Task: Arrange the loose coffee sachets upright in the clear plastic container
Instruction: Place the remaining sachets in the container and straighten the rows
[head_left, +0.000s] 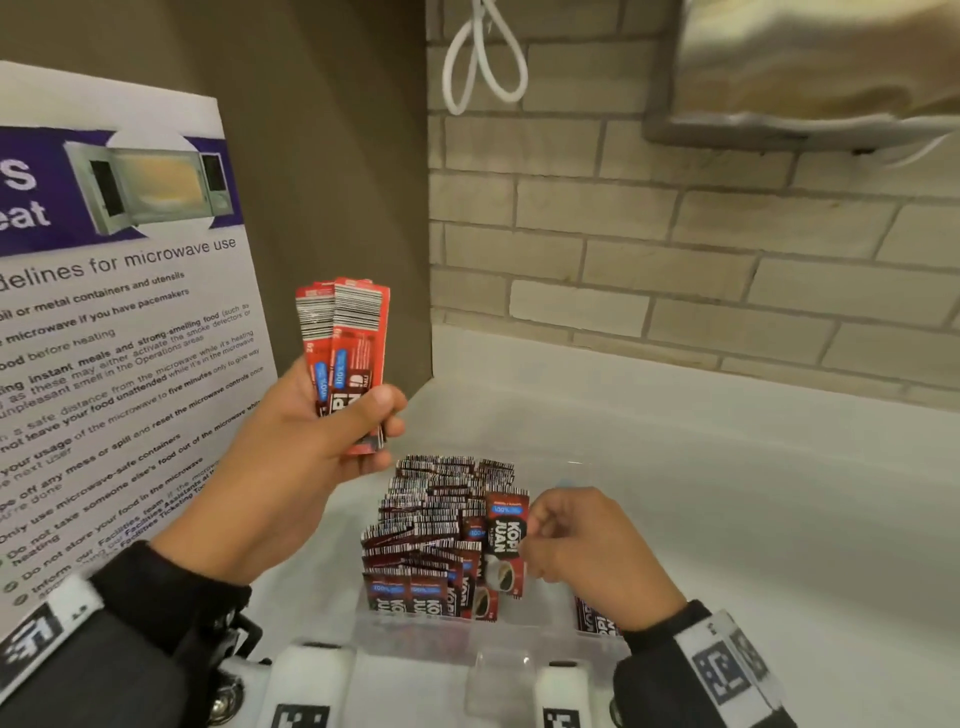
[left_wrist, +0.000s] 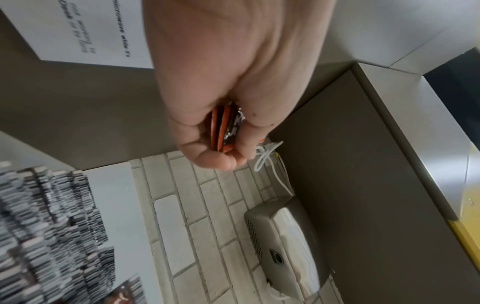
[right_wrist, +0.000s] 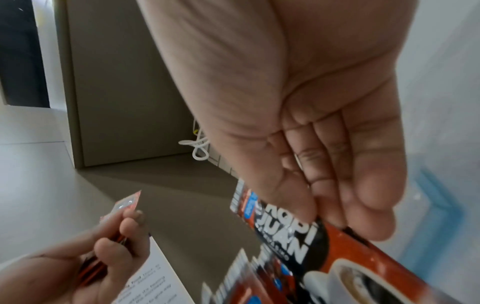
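Left hand (head_left: 291, 441) raised over the bench (head_left: 727, 493), grip pinched round a small bundle of red sachets (head_left: 345, 353). Right hand (head_left: 582, 545) pinching one Kopi Juan sachet (head_left: 506, 540) at the packed rows in the clear plastic container (head_left: 524, 647). Risk: toppling neighbouring rows while wedging in; bundle fanning loose. Container's far wall barely discernible; bundle count unclear.
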